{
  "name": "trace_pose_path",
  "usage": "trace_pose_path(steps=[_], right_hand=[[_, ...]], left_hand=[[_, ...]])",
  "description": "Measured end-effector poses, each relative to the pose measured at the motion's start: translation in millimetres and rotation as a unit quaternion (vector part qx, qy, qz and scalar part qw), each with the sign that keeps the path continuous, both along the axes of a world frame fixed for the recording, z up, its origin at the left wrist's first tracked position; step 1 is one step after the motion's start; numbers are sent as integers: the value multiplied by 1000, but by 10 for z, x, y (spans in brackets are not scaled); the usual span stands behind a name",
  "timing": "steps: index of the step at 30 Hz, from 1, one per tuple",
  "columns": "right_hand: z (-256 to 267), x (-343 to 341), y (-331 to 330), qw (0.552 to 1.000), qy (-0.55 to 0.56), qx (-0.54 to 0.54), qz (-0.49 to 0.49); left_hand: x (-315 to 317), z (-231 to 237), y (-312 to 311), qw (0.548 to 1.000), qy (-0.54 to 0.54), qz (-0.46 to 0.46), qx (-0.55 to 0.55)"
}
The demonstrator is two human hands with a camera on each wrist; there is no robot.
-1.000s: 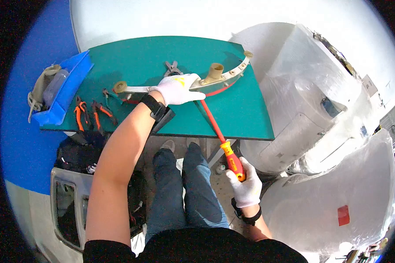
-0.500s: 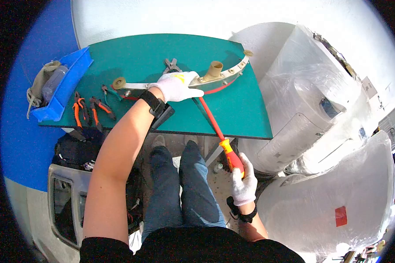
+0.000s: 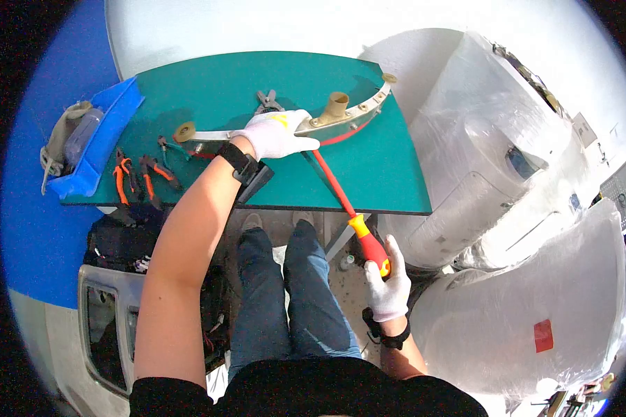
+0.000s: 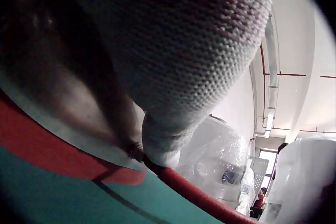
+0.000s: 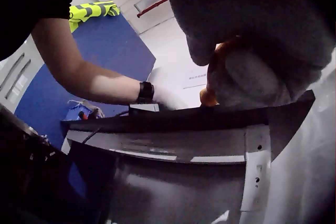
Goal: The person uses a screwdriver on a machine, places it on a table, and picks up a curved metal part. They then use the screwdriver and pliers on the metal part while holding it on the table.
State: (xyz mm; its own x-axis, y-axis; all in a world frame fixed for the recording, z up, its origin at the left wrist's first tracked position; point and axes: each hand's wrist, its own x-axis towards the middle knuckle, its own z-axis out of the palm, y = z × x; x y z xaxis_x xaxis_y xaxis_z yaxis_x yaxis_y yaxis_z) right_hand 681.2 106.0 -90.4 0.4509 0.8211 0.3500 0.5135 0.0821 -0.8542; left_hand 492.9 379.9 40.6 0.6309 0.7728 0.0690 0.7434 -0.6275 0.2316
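Observation:
My gloved left hand [image 3: 275,135] grips the middle of a curved metal bar [image 3: 365,110] with a red strip along its near edge. Tan round pieces sit at the bar's ends, and a tan tube [image 3: 337,105] stands up from it. My gloved right hand [image 3: 388,288] holds the red and yellow handle of a long screwdriver [image 3: 334,184] beyond the table's front edge. Its red shaft slants up to the bar. In the left wrist view, the left thumb [image 4: 165,140] lies by the shaft's dark tip, which meets a small screw-like fitting on the bar.
On the green table [image 3: 222,83] lie two orange-handled pliers [image 3: 124,177], green-handled pliers [image 3: 167,147] and a grey tool [image 3: 268,101] behind the left hand. A blue bin [image 3: 90,177] stands at the left edge. Plastic-wrapped white bulky objects [image 3: 508,313] fill the right side.
The right hand's fingers have shifted on the screwdriver handle, with the index finger now straighter and the handle turned. The left hand stays on the bar. The head view has moved slightly.

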Motion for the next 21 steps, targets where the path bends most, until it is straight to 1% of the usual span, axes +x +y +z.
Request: trace_pose_path(steps=[1, 2, 4, 5, 6, 8, 9, 13, 15, 19, 21], right_hand=[[2, 6, -5, 999, 50, -18, 9], [5, 4, -1, 999, 50, -17, 7], [16, 5, 22, 1000, 3, 5, 17], [127, -7, 12, 996, -86, 10, -6], [194, -13, 14, 996, -86, 11, -7], [268, -18, 12, 967, -242, 62, -53], [263, -17, -2, 965, -251, 59, -40], [317, -67, -7, 963, -261, 68, -29], [309, -87, 17, 979, -196, 54, -14], [249, -68, 37, 983, -179, 37, 11], [208, -64, 42, 989, -141, 23, 21]], left_hand=[[-2, 11, -6, 1000, 2, 3, -11], [-7, 25, -14, 1000, 2, 1, -10], [-12, 44, -35, 1000, 2, 3, -17], [-14, 38, -28, 1000, 2, 2, -17], [-17, 21, -13, 1000, -1, -1, -12], [-20, -9, 13, 1000, -5, -4, -9], [-17, -23, 26, 1000, -10, -10, -1], [-11, -31, 32, 1000, -7, -8, 3], [-12, -27, 26, 1000, -7, -6, 4], [0, -28, 22, 1000, -2, 0, 3], [-1, -25, 2, 1000, -3, -1, 6]])
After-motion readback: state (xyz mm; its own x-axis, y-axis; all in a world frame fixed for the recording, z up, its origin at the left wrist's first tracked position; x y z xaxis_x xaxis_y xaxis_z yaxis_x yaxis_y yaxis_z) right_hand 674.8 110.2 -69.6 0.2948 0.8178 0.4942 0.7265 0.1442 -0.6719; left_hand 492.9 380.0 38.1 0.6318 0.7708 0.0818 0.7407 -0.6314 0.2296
